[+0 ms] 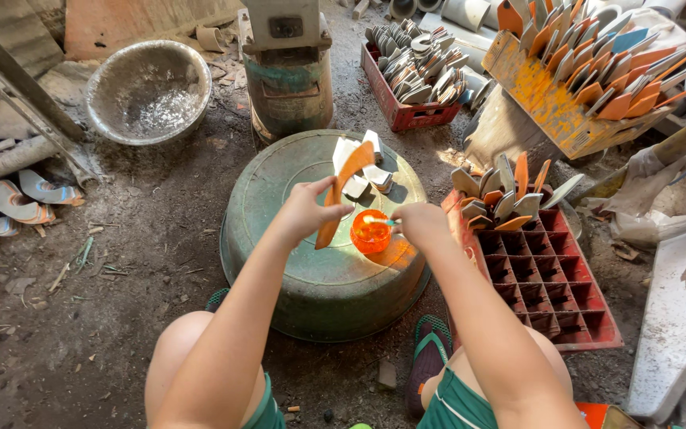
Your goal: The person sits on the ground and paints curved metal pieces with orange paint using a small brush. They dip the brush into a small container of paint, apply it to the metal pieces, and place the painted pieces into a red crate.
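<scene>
Over the domed bottom of an upturned green metal basin point(323, 278), worn and dull, the left hand point(305, 208) pinches a curved orange shoe-sole piece point(344, 195), smooth and tapering, tilted upright. Just beside it, the right hand point(420, 222) closes on a thin stick dipped in a small translucent orange cup point(370, 231) standing on the basin. Pale pieces point(367, 171) lie behind. A red gridded plastic crate point(545, 278), mostly hollow, flanks the right; bare packed dirt point(144, 238) spreads left.

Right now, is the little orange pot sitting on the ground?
No, the little orange pot sits on top of the upturned green basin, under the right hand.
</scene>
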